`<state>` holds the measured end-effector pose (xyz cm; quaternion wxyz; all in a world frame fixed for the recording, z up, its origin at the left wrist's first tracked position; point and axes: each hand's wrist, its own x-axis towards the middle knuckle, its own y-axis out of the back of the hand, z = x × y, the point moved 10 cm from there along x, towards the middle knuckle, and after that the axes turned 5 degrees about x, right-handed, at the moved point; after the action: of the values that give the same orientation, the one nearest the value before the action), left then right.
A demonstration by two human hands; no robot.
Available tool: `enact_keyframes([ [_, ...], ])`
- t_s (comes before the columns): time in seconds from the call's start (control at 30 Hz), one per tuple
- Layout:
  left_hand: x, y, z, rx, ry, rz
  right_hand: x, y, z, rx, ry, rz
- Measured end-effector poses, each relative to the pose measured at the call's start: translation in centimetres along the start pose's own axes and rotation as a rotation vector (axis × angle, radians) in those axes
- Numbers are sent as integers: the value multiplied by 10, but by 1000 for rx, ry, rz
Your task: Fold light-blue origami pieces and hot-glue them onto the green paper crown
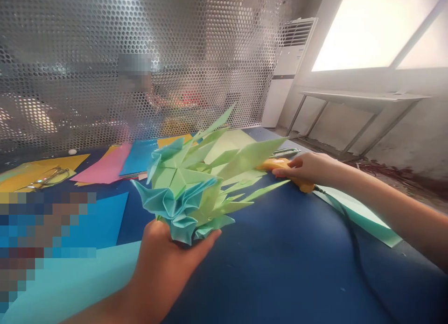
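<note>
A folded paper figure [178, 174], with pale green pointed leaf shapes and ruffled light blue edges, rises from my left hand [175, 263]. Thumb and fingers close around its lower end, and the fingertips are partly hidden behind the paper. Farther right, my right hand [304, 167] is wrapped round a yellow glue gun [305, 186] close to the table. The green points hide part of the gun's front. From its rear a black cord [353, 235] runs down to the table's near right side.
On the dark blue table [266, 268] lie a pink sheet [105, 165], blue paper [108, 216], a large light blue sheet [87, 282], a pale green strip [367, 216] and glasses [52, 177]. A perforated metal screen [210, 58] stands behind, with a person beyond it.
</note>
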<state>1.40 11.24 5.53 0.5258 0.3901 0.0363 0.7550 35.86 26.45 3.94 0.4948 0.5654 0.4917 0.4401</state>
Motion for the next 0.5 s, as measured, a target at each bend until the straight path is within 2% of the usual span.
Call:
enact_keyframes([
  [0.1,0,4,-2,35,1,37,-3,-14,10,-51,-108,-157],
  [0.23,0,10,-4,79,3,84,-8,-22,8,-13,-72,-261],
  [0.37,2,14,-3,110,24,112,-13,-30,2,191,-5,-316],
  [0.5,4,17,-1,107,53,143,-17,-30,-10,504,54,-297],
])
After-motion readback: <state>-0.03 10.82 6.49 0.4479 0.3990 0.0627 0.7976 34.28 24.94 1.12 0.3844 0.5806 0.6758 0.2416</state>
